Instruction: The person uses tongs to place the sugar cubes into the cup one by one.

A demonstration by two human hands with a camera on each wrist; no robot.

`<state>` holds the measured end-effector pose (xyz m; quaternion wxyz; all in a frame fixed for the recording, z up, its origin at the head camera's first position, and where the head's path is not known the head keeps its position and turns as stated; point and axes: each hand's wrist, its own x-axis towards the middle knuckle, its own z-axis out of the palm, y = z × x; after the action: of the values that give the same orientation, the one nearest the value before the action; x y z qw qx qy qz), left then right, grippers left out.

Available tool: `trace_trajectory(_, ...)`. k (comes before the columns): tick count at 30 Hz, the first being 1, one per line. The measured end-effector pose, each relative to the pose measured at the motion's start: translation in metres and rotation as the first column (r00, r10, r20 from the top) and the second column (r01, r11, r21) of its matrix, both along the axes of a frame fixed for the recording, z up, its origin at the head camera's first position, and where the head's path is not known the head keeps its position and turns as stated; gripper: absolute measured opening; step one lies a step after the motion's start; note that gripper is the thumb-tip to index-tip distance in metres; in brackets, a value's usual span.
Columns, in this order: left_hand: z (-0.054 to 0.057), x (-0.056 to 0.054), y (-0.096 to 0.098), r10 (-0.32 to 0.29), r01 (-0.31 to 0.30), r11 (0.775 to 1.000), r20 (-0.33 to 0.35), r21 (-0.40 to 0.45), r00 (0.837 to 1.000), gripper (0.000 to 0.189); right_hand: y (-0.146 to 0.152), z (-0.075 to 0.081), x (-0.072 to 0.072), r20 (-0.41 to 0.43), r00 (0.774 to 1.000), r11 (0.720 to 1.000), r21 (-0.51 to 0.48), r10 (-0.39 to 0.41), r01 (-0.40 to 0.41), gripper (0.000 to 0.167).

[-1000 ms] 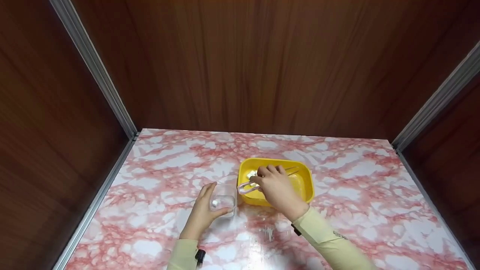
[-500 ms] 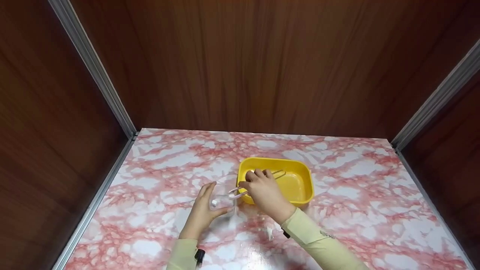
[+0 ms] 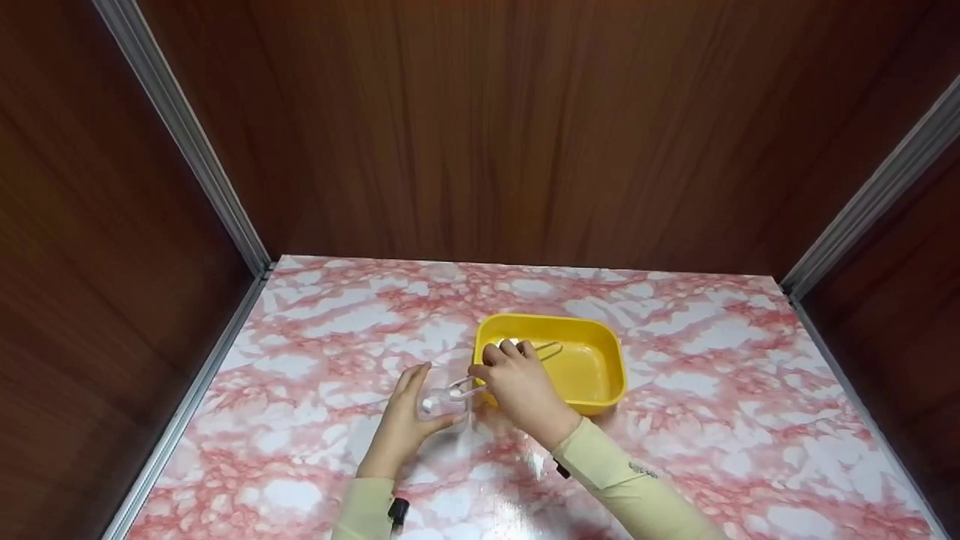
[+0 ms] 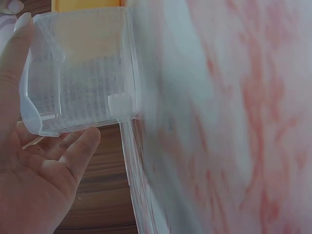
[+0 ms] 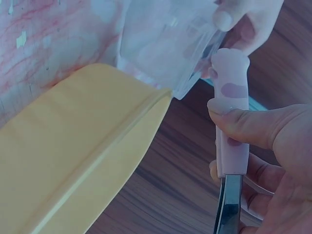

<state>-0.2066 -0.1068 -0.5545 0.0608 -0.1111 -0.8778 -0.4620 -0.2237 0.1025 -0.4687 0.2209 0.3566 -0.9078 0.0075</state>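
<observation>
My left hand [image 3: 401, 420] grips a clear plastic container [image 4: 87, 63] standing on the table, thumb at the near side and fingers at the far side. Inside it a small white block [image 4: 119, 105] lies near the bottom. Pinched in my right hand [image 3: 525, 394] are small tongs [image 5: 232, 107] with spotted pink ends and a metal spring back. Their pink ends reach over the container's open top, with something small and white at the tips. Right beside the container stands a yellow box [image 3: 613, 360], and the right hand is above its left part.
A few white pieces [image 3: 506, 343] show in the yellow box, partly hidden behind the right hand. The red-and-white marbled table [image 3: 337, 315] is bounded by brown wood-look panels [image 3: 480, 135] and metal edge rails [image 3: 199, 165].
My right hand has moved left with the tongs, bringing their pink ends from over the yellow box to over the container. The left hand and container have stayed in place.
</observation>
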Motion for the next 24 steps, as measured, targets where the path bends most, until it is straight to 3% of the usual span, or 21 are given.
trace_trajectory(9,-0.0005,0.0010,-0.0017,0.004,-0.004,1.000,0.006,-0.020,1.000,0.101,-0.0054,-0.0017,0.0001,0.011,1.000,1.000,-0.007,-0.006,0.006,0.031)
trace_trajectory(17,-0.0011,-0.0003,-0.0011,-0.003,0.003,1.000,-0.028,-0.005,1.000,0.100,-0.0086,-0.0067,-0.0025,-0.014,1.000,1.000,-0.014,-0.010,0.010,0.024)
trace_trajectory(24,-0.0003,-0.0002,-0.0009,0.003,-0.003,1.000,-0.002,0.003,1.000,0.101,-0.0094,-0.0080,-0.0034,-0.014,1.000,1.000,-0.010,-0.007,0.007,0.026)
